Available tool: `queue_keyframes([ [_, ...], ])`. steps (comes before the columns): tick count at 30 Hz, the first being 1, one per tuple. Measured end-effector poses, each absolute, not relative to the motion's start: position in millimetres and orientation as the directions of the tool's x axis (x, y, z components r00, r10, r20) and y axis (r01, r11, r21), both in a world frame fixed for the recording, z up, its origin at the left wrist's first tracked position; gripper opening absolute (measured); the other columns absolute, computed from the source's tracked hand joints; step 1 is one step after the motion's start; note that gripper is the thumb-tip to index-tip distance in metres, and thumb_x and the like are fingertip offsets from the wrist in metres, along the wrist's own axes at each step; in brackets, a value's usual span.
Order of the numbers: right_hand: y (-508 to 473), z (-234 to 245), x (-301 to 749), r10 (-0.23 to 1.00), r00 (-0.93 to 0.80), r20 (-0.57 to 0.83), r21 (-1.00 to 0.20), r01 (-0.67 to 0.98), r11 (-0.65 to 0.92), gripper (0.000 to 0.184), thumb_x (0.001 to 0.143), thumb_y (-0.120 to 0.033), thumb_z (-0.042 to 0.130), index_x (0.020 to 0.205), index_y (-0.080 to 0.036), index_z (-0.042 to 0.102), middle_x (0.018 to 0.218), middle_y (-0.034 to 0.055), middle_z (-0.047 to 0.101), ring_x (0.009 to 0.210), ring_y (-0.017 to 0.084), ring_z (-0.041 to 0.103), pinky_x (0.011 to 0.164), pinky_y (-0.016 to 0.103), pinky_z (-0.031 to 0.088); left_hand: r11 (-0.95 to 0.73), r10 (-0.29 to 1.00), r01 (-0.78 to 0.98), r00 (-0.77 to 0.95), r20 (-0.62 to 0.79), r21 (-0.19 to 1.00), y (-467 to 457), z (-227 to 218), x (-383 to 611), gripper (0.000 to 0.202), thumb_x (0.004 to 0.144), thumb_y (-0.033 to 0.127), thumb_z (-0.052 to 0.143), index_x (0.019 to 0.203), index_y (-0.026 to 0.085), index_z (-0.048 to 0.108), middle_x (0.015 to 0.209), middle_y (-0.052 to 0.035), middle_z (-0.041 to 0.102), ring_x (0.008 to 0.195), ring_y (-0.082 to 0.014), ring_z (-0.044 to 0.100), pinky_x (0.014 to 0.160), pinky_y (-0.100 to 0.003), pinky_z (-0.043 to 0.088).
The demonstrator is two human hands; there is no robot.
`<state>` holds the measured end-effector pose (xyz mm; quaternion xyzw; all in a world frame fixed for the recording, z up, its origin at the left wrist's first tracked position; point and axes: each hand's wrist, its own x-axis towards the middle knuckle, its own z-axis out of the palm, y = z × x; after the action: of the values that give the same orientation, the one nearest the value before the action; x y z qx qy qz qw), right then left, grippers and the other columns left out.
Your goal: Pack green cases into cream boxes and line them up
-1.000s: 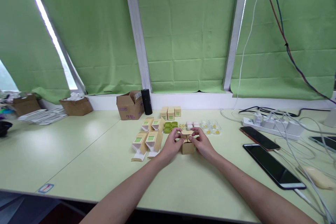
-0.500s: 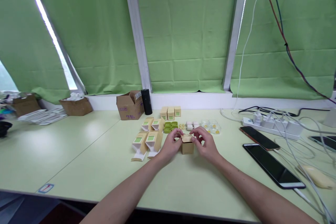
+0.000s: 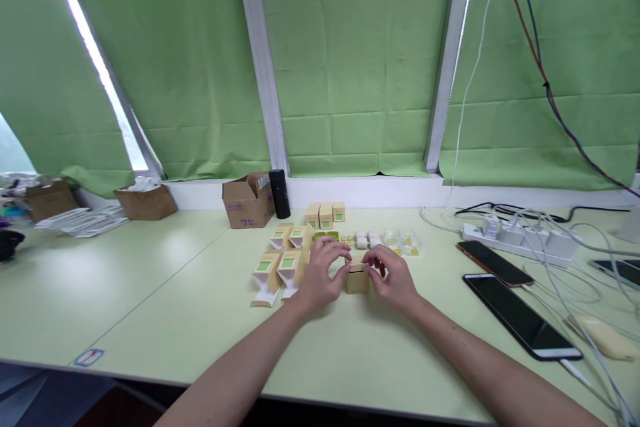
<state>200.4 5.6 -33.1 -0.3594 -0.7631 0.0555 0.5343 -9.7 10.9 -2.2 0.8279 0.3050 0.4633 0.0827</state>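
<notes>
A small kraft cardboard box point(image 3: 357, 283) stands upright on the table in front of me, its top flap nearly down with a dark gap along the front edge. My left hand point(image 3: 326, 272) grips its left top edge, thumb at the front and fingers behind. On the opposite side, my right hand point(image 3: 393, 275) pinches the lid's right edge with thumb and curled fingers. Several open kraft boxes point(image 3: 265, 268) with green labels lie left of my left hand. Behind my hands are green containers point(image 3: 326, 235), partly hidden, small yellow pieces, white pieces point(image 3: 367, 239) and clear cups point(image 3: 403, 241).
Three closed kraft boxes point(image 3: 325, 216) stand farther back. A brown carton point(image 3: 249, 201) and a black cylinder point(image 3: 279, 194) are at the back left. To the right lie two phones point(image 3: 521, 315), a power strip point(image 3: 520, 242) and loose white cables.
My left hand has shifted, its fingers lifting and its thumb now at the box's front left corner. The top flap sits lower than before. The right hand has barely moved.
</notes>
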Motion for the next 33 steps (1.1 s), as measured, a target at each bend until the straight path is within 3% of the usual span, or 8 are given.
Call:
queue_keyframes([
  [7,3.9,-30.8,200.9,0.549,-0.205,0.810,-0.382,0.525,0.760,0.014,0.086,-0.009,0.058,0.086,-0.022,0.057,0.078,0.0012,0.060,0.073,0.017,0.054,0.062,0.028,0.039,-0.842,0.498,0.441,0.412,0.763,0.311,11.1,-5.6,-8.1,0.012,0.087,0.013,0.067,0.094,0.023,0.067,0.105,-0.0068,0.074,0.115,-0.0293,0.051,0.099,-0.049,0.046],
  [14,1.9,-27.4,203.2,0.477,-0.266,0.838,-0.283,0.536,0.795,0.017,0.084,-0.005,0.056,0.084,-0.022,0.057,0.074,0.0011,0.059,0.071,0.017,0.052,0.061,0.030,0.036,-0.850,0.477,0.444,0.427,0.768,0.282,10.4,-4.9,-8.7,0.012,0.086,0.013,0.066,0.090,0.024,0.069,0.100,-0.0072,0.073,0.112,-0.0297,0.049,0.098,-0.050,0.045],
  [23,2.2,-28.0,206.9,0.479,-0.306,0.823,-0.267,0.534,0.802,0.016,0.084,-0.007,0.055,0.081,-0.022,0.058,0.073,0.0015,0.060,0.068,0.017,0.052,0.060,0.030,0.035,-0.817,0.544,0.475,0.443,0.713,0.328,9.4,-5.7,-10.2,0.014,0.084,0.015,0.065,0.086,0.026,0.074,0.100,-0.0092,0.071,0.114,-0.0334,0.047,0.100,-0.056,0.043],
  [33,3.4,-30.0,207.6,0.467,-0.307,0.829,-0.269,0.513,0.815,0.017,0.081,-0.006,0.055,0.077,-0.022,0.060,0.069,0.0006,0.057,0.065,0.017,0.050,0.060,0.029,0.034,-0.846,0.493,0.450,0.454,0.742,0.287,10.8,-7.5,-10.4,0.017,0.083,0.011,0.065,0.084,0.026,0.073,0.099,-0.0075,0.071,0.114,-0.0317,0.047,0.098,-0.053,0.044],
])
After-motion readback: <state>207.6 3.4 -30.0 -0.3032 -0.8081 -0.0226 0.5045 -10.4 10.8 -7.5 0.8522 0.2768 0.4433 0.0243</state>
